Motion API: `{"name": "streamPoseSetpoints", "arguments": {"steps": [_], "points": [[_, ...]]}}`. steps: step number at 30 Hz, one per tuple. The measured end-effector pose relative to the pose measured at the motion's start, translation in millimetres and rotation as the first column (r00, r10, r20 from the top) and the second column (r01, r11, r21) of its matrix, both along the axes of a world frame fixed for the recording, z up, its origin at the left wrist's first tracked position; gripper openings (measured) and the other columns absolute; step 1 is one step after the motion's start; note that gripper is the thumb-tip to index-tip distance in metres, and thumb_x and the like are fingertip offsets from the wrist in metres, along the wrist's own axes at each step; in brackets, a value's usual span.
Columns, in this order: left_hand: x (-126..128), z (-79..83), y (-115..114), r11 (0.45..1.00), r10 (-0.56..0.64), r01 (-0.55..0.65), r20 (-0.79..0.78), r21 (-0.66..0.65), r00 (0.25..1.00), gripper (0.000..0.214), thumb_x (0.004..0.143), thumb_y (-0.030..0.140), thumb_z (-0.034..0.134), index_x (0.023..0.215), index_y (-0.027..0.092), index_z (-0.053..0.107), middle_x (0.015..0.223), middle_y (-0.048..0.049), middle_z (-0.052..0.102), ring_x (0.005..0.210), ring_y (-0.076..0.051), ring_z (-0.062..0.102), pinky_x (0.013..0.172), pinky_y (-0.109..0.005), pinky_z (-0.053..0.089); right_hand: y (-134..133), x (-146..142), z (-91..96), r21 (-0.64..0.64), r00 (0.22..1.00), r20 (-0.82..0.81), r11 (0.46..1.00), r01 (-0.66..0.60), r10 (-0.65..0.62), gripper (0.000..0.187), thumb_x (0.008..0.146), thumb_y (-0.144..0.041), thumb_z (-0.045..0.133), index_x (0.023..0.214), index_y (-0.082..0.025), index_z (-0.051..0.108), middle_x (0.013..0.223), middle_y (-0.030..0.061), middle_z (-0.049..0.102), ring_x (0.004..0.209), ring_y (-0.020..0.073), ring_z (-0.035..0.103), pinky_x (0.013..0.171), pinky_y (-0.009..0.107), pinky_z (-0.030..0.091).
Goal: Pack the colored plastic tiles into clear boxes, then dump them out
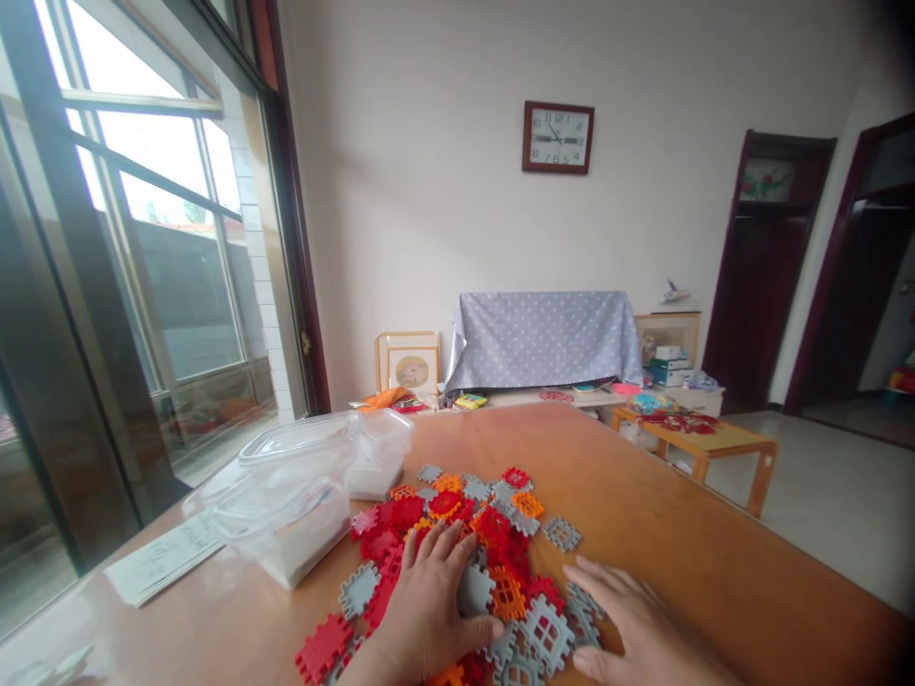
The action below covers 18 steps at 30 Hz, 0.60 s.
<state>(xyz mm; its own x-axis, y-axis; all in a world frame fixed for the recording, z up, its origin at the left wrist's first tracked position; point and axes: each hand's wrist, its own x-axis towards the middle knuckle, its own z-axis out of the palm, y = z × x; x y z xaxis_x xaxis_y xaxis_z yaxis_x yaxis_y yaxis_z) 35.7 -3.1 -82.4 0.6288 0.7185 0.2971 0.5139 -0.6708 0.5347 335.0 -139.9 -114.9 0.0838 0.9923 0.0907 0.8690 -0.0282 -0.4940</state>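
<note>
Closest to me, my left hand (429, 615) lies palm down on the pile of red, orange and grey plastic tiles (493, 534), its fingers spread flat and gripping nothing. Just right of it, my right hand (636, 624) rests flat on the worktop (686, 514), fingers stretched out loose and empty, tips touching the grey tiles at the pile's edge. Left of the pile stand clear plastic tubs (300, 495), with a printed sheet (161, 562) beside them.

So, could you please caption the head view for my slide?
Left hand flat on red, orange and grey tiles, right hand at their edge; clear tubs beside them on the table.
</note>
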Motion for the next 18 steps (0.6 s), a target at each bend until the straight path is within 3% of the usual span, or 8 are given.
{"name": "streamPoseSetpoints", "arguments": {"steps": [5, 8, 13, 18], "points": [[2.0, 0.2, -0.1, 0.998, 0.068, -0.068, 0.012, 0.015, 0.998, 0.080, 0.065, 0.056, 0.081, 0.139, 0.033, 0.061, 0.146, -0.0100, 0.058, 0.139, -0.042, 0.044, 0.122, -0.060, 0.012, 26.5, -14.0, -6.0, 0.185, 0.999, -0.030, 0.982, -0.035, 0.041, 0.052, 0.080, -0.026, 0.063, 0.132, -0.027, 0.066, 0.133, 0.0086, 0.067, 0.125, 0.0285, 0.059, 0.110, 0.042, 0.045], [3.3, 1.0, -0.5, 0.991, 0.135, -0.135, 0.036, 0.009, 0.990, 0.077, 0.069, 0.051, 0.078, 0.140, 0.029, 0.060, 0.138, -0.0113, 0.064, 0.132, -0.040, 0.051, 0.121, -0.056, 0.020, 41.7, -21.2, -3.4, 0.200, 0.997, -0.056, 0.979, -0.038, 0.050, 0.044, 0.082, -0.025, 0.060, 0.126, -0.027, 0.069, 0.126, 0.0085, 0.069, 0.119, 0.0268, 0.062, 0.105, 0.040, 0.048], [6.2, 3.2, -0.1, 0.972, 0.235, -0.232, 0.083, -0.048, 0.968, 0.076, 0.074, 0.047, 0.072, 0.145, 0.025, 0.054, 0.136, -0.0122, 0.065, 0.128, -0.037, 0.054, 0.115, -0.050, 0.032, 67.8, -34.0, 0.7, 0.222, 0.990, -0.122, 0.974, -0.040, 0.068, 0.046, 0.080, -0.023, 0.061, 0.126, -0.024, 0.067, 0.126, 0.0097, 0.067, 0.116, 0.0256, 0.064, 0.102, 0.038, 0.049], [5.2, -0.6, 6.7, 0.958, 0.276, -0.253, 0.200, -0.134, 0.940, 0.078, 0.076, 0.040, 0.069, 0.149, 0.025, 0.045, 0.146, -0.0117, 0.057, 0.136, -0.032, 0.050, 0.114, -0.042, 0.038, 89.5, -48.4, 7.8, 0.211, 0.976, -0.205, 0.977, -0.026, 0.070, 0.039, 0.083, -0.025, 0.059, 0.120, -0.022, 0.070, 0.117, 0.0086, 0.071, 0.086, 0.0209, 0.069, 0.086, 0.037, 0.056]]}}
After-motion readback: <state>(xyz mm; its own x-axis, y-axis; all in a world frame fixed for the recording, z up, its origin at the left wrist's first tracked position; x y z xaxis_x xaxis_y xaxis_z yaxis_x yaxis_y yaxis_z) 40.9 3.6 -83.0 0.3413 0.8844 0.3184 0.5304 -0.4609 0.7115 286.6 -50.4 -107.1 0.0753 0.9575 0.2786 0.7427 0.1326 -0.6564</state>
